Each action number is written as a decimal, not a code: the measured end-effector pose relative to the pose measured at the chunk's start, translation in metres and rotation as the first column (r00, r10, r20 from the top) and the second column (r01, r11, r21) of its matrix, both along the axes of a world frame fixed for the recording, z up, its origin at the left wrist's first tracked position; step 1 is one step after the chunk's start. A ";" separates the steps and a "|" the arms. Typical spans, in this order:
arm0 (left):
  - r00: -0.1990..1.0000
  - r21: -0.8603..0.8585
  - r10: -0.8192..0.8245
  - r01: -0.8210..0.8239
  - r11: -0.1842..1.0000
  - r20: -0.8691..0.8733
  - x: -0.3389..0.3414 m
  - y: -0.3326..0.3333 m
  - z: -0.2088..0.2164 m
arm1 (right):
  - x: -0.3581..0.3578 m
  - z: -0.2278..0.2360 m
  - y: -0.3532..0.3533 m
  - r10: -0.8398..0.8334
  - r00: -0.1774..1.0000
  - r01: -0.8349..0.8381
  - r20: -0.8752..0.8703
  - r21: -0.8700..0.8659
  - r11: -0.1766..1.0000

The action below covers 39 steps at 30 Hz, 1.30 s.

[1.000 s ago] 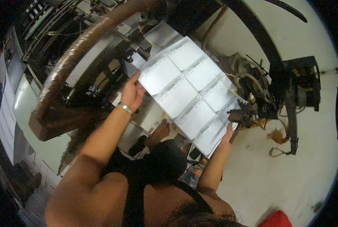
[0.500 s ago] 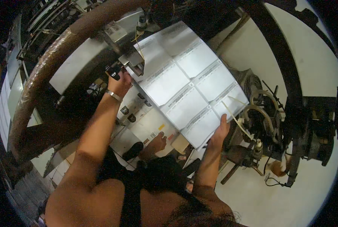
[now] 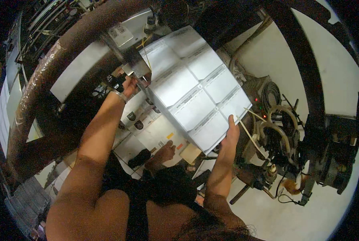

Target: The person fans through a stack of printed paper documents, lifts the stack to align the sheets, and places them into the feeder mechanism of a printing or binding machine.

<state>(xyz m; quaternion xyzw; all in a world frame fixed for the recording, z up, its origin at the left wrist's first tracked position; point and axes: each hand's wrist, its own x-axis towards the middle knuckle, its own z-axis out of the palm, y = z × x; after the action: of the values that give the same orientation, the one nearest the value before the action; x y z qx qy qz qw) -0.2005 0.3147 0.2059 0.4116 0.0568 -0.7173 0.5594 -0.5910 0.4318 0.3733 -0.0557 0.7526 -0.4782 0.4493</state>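
A printed paper stack point(image 3: 199, 92), white with a grid of label-like panels, lies slanted before me. My right hand point(image 3: 230, 134) grips its near right corner, thumb on top and fingers underneath. By the stack's left edge, my left hand point(image 3: 127, 86) is curled against a metal bracket point(image 3: 138, 67). Those fingertips are partly hidden, so what they hold does not show. A small black object point(image 3: 114, 82) sits at this hand's fingers, and a band point(image 3: 120, 95) circles the wrist. Thin yellowish strips point(image 3: 251, 134) run beside the right hand.
A thick brown curved bar point(image 3: 47, 66) arches over the left side. At right stands machinery with pale hoses point(image 3: 281, 114), a coiled cable point(image 3: 271, 93) and small lit lamps. Below the stack are a pale marked panel point(image 3: 155, 130) and a bare foot point(image 3: 163, 154).
The paper stack has shifted slightly left, uncovering small lamps and the coiled cable on its right. My left hand has moved a little left and down; my right hand still grips the corner.
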 end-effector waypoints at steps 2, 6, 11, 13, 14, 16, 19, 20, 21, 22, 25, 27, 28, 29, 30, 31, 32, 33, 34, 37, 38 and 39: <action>0.996 -0.156 -0.079 0.071 0.985 -0.047 0.012 -0.001 -0.022 | -0.002 -0.002 0.001 0.014 0.999 -0.014 -0.034 0.007 1.000; 0.998 -0.101 -0.026 0.021 0.995 -0.051 0.005 -0.009 -0.013 | 0.004 0.001 -0.005 0.043 0.998 -0.044 -0.046 -0.021 0.999; 0.998 -0.116 -0.037 0.030 0.993 -0.055 0.004 -0.012 -0.017 | 0.010 0.008 -0.014 0.018 0.995 -0.013 -0.101 0.050 0.999; 0.998 -0.116 -0.034 0.027 0.993 -0.053 0.003 -0.014 -0.018 | 0.011 0.009 -0.015 0.011 0.995 -0.006 -0.097 0.047 0.999; 0.998 -0.116 -0.037 0.031 0.993 -0.049 0.002 -0.014 -0.018 | 0.013 0.013 -0.018 0.008 0.996 -0.004 -0.091 0.045 0.999; 0.998 -0.117 -0.037 0.031 0.993 -0.049 0.001 -0.014 -0.019 | 0.012 0.013 -0.018 -0.003 1.000 0.003 -0.011 0.005 1.000; 0.999 -0.103 -0.016 0.011 0.995 -0.046 0.000 -0.013 -0.022 | -0.005 0.000 -0.016 0.009 0.996 -0.002 0.088 -0.071 0.997; 0.999 -0.095 -0.006 0.002 0.995 -0.042 -0.001 -0.013 -0.023 | -0.009 -0.007 -0.014 0.032 0.999 -0.030 0.032 -0.072 0.997; 1.000 -0.076 0.017 -0.019 0.997 -0.024 0.003 -0.006 -0.027 | -0.004 -0.008 -0.015 0.062 0.998 -0.063 -0.014 -0.057 0.996; 0.999 -0.047 0.046 -0.046 0.998 0.007 0.007 0.001 -0.031 | -0.001 -0.004 -0.016 0.037 0.999 -0.037 -0.019 -0.028 0.999; 0.965 0.042 0.192 -0.203 0.978 0.180 0.010 0.019 -0.027 | -0.010 -0.016 -0.010 0.041 0.999 -0.042 -0.026 -0.018 0.999; 0.916 -0.081 0.282 -0.270 0.959 0.286 -0.020 0.020 0.016 | -0.009 -0.017 -0.008 0.070 0.998 -0.071 -0.006 -0.102 0.992; 0.875 -0.081 0.236 -0.223 0.971 0.424 -0.030 0.023 0.023 | -0.013 -0.022 -0.006 0.077 0.997 -0.078 -0.018 -0.120 0.990; 0.815 -0.060 0.176 -0.172 0.983 0.552 -0.039 0.024 0.031 | -0.012 -0.023 -0.008 0.084 0.996 -0.086 -0.015 -0.111 0.990; 0.732 -0.030 0.125 -0.142 0.989 0.669 -0.048 0.027 0.038 | -0.009 -0.019 -0.010 0.092 0.996 -0.093 -0.013 -0.102 0.990; 0.857 -0.032 0.075 -0.068 0.997 0.510 -0.047 0.034 0.057 | -0.008 -0.016 -0.010 0.092 0.996 -0.093 -0.012 -0.096 0.991; 0.943 -0.051 0.012 0.005 0.999 0.332 -0.048 0.041 0.073 | -0.011 -0.019 -0.009 0.089 0.996 -0.088 0.009 -0.086 0.992; 0.955 -0.054 0.015 0.001 0.999 0.296 -0.054 0.042 0.080 | -0.016 -0.022 -0.010 0.089 0.996 -0.087 0.028 -0.081 0.993; 0.965 -0.055 0.015 -0.001 0.998 0.260 -0.060 0.043 0.086 | -0.017 -0.024 -0.012 0.089 0.995 -0.085 0.048 -0.075 0.994; 0.922 0.059 -0.252 0.246 0.968 0.294 -0.063 0.035 0.127 | -0.014 -0.021 -0.011 0.111 0.994 -0.111 0.002 -0.045 0.993; 0.903 0.045 -0.213 0.212 0.976 0.373 -0.076 0.031 0.084 | -0.013 -0.020 -0.011 0.133 0.991 -0.133 0.003 -0.046 0.990; 0.893 -0.008 -0.218 0.240 0.971 0.394 -0.077 0.030 0.094 | -0.014 -0.021 -0.008 0.145 0.989 -0.144 0.006 -0.042 0.989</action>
<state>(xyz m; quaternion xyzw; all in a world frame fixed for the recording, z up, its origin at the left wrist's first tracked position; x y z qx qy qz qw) -0.2771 0.3445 0.2998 0.5341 -0.1248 -0.6831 0.4823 -0.6045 0.4235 0.3525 -0.1173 0.7346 -0.4601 0.4847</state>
